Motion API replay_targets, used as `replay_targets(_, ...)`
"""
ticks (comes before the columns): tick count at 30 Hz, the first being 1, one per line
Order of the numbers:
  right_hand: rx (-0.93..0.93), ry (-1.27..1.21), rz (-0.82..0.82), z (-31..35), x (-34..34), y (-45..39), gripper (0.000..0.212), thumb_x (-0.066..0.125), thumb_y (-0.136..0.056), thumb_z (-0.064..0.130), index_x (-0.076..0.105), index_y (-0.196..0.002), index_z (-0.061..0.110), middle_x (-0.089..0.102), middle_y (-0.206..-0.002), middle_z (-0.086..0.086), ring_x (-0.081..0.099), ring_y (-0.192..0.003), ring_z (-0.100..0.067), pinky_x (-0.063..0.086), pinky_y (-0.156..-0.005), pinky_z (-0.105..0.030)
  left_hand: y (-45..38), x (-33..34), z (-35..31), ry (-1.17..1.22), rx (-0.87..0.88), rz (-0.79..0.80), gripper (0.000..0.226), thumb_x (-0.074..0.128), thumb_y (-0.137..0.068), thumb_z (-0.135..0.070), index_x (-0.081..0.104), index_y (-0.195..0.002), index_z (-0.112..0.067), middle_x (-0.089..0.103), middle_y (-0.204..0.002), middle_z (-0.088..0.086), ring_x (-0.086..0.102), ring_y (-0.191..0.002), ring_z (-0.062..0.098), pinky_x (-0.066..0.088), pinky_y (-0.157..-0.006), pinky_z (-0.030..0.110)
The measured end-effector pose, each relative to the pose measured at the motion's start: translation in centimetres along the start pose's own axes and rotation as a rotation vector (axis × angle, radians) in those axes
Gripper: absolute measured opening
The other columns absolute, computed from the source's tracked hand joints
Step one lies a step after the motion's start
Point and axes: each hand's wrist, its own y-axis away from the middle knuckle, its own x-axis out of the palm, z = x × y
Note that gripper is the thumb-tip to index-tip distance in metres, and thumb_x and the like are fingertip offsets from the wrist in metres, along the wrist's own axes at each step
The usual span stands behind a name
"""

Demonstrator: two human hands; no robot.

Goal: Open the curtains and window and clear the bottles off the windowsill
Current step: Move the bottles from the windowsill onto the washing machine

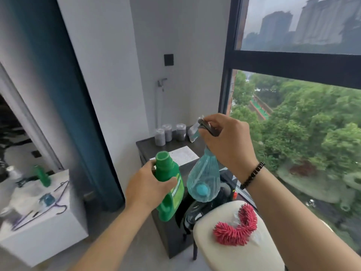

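Left hand: my left hand [148, 184] has its grip closed around the neck of the green bottle [169, 187], which I hold upright in the air, near the dark bench [166, 145].
Right hand: my right hand [227, 140] grips the dark trigger top of the blue spray bottle [203, 179]; the bottle hangs tilted, just right of the green one.
Bench: three small jars [169, 133] stand at its far end, with a white sheet [178, 155] nearer.
Curtain: the teal curtain [64, 94] hangs to the left.
Window: the window [300, 61] fills the right side; I cannot tell whether it is open.
Stool: a cream stool [230, 251] near me carries a pink spiky thing [242, 223].
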Motion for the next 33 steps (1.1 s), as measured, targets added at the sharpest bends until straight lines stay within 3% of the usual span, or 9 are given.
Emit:
replay_targets(3,-0.004,0.009,0.014,-1.5,3.3,-2.1,0.022,0.068,-0.083,0.024,0.072,-0.105,0.02,0.075,-0.088,-0.001,0.069,-0.083,-0.022,0.058,-0.077,-0.038,-2.7,-0.1,1.0,-0.015,-0.019,-0.015,0.053,0.078,-0.067,-0.048,0.062,-0.115,-0.032,0.057,-0.086,-0.023,0.058,-0.081,0.009,0.044,-0.061,0.024)
replay_targets(7,0.02,0.008,0.05,-4.2,7.5,-6.3,0.021,0.068,-0.084,0.023,0.072,-0.104,0.018,0.075,-0.086,0.0,0.068,-0.077,-0.018,0.058,-0.074,-0.036,-7.9,1.1,2.1,-0.042,-0.051,-0.056,0.053,0.078,-0.067,-0.048,0.06,-0.115,-0.031,0.055,-0.091,-0.021,0.055,-0.082,0.01,0.043,-0.068,0.026)
replay_targets(15,0.046,-0.026,0.094,-9.5,14.8,-16.4,0.019,0.069,-0.082,0.02,0.072,-0.1,0.017,0.075,-0.088,-0.002,0.068,-0.081,-0.019,0.057,-0.077,-0.034,-18.5,6.2,3.3,-0.027,-0.127,-0.115,0.057,0.079,-0.069,-0.046,0.06,-0.119,-0.028,0.071,-0.111,-0.008,0.05,-0.083,0.01,0.042,-0.069,0.027)
replay_targets(24,0.078,0.002,0.197,-15.9,23.8,-21.2,0.019,0.064,-0.084,0.02,0.071,-0.101,0.016,0.074,-0.086,-0.005,0.067,-0.082,-0.026,0.056,-0.071,-0.039,-25.9,11.8,5.7,-0.023,-0.267,-0.12,0.049,0.08,-0.066,-0.046,0.06,-0.108,-0.031,0.071,-0.101,-0.012,0.055,-0.078,0.014,0.047,-0.068,0.03)
replay_targets(33,0.105,0.03,0.254,-18.6,28.0,-20.0,0.015,0.063,-0.088,0.019,0.069,-0.101,0.015,0.073,-0.083,-0.006,0.065,-0.073,-0.024,0.053,-0.061,-0.03,-27.4,14.4,7.7,-0.001,-0.34,-0.143,0.054,0.081,-0.067,-0.044,0.06,-0.115,-0.03,0.072,-0.105,-0.011,0.061,-0.086,0.016,0.048,-0.072,0.028)
